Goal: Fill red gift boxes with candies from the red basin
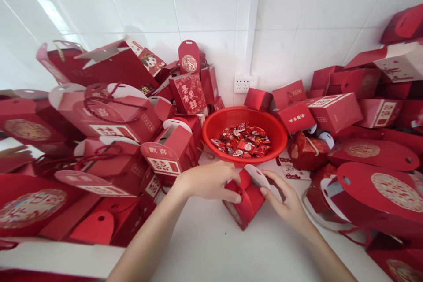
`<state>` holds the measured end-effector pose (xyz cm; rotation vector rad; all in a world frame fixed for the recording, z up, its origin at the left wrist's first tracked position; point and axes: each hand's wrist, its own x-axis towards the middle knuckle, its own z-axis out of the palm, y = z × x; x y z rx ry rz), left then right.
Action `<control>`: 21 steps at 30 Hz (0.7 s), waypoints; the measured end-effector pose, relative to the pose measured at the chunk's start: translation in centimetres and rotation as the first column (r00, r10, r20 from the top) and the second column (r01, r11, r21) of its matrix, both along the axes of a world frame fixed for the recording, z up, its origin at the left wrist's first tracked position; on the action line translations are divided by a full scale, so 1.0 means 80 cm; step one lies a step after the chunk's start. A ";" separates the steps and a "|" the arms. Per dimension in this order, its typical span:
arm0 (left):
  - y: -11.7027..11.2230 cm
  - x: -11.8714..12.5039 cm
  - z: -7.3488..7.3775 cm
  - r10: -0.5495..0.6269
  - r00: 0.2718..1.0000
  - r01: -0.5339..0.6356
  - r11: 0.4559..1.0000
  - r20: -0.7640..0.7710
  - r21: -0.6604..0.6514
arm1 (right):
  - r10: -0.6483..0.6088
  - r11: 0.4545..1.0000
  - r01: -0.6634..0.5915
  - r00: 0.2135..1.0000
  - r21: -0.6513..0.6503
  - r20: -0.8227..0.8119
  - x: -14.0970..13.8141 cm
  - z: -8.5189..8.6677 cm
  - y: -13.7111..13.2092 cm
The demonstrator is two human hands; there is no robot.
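Between my hands, just in front of the candy basket, a small red gift box [246, 200] stands turned at an angle on the white table. My left hand [214, 185] grips its left side, thumb and fingers closed on a rounded flap. On the far right, my right hand [280, 194] pinches the box's other flap, which shows a pale inner face. Part of the box's top lies hidden behind my left fingers. Beyond it, a red plastic basket [206, 130] holds many small wrapped candies [244, 141].
Red gift boxes [112, 116] with rope handles pile up on the left. More red boxes [380, 154] are stacked on the right. A white socket panel [245, 83] is on the tiled wall behind the basket. A printed card [294, 168] lies right of the basket.
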<state>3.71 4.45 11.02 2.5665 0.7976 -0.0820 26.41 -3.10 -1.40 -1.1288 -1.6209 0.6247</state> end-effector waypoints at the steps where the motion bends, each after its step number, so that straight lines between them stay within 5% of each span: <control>1: 0.002 0.002 -0.002 -0.006 1.000 0.006 1.000 0.002 -0.026 | 0.008 1.000 -0.009 1.000 0.011 0.007 0.001 0.000 0.000; 10: 0.004 0.011 -0.011 0.144 0.986 -0.149 0.988 -0.085 -0.051 | 0.108 0.994 -0.108 0.986 -0.006 0.130 0.006 0.005 -0.005; 21: 0.009 0.015 -0.021 -0.030 0.999 0.036 0.983 0.039 -0.181 | 0.127 0.992 -0.128 0.989 0.000 0.080 0.003 0.007 -0.005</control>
